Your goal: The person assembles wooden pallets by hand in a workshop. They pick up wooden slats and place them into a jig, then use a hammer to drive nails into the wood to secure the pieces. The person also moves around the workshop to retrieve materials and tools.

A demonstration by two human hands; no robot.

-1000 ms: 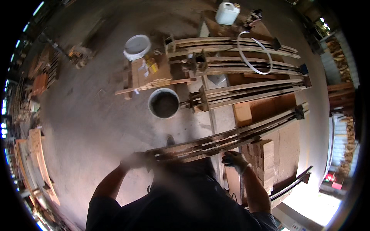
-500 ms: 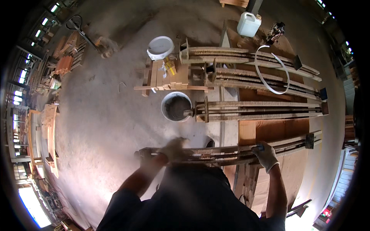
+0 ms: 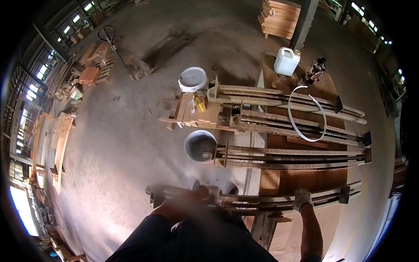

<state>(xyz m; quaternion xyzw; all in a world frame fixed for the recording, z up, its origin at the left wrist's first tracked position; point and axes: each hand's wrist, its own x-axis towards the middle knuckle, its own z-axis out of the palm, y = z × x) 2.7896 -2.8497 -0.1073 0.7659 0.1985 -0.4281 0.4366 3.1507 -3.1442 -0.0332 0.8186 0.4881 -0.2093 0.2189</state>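
Note:
A long wooden bar clamp (image 3: 257,200), with narrow rails and a dark metal plate at its right end, lies crosswise in front of my body. My right hand (image 3: 302,199), in a pale glove, closes over its rails left of the plate. My left hand (image 3: 212,194), also gloved, is over the clamp's left part; motion blurs its fingers, so their grip is unclear. Just beyond lies a similar clamp (image 3: 288,158) with a threaded rod between its rails, its left end at a white bucket (image 3: 188,149) with grey contents.
Farther off, two more clamps (image 3: 257,92) lie side by side, with a white plastic hoop (image 3: 292,118) across them. Stacked boards (image 3: 205,115), a lidded white bucket (image 3: 193,78) and a white jug (image 3: 286,61) stand around. A pallet jack (image 3: 114,46) is at far left.
The view has tilted up, so everything sits lower in it. My left hand has shifted right along the near clamp. My right hand stays on its right part.

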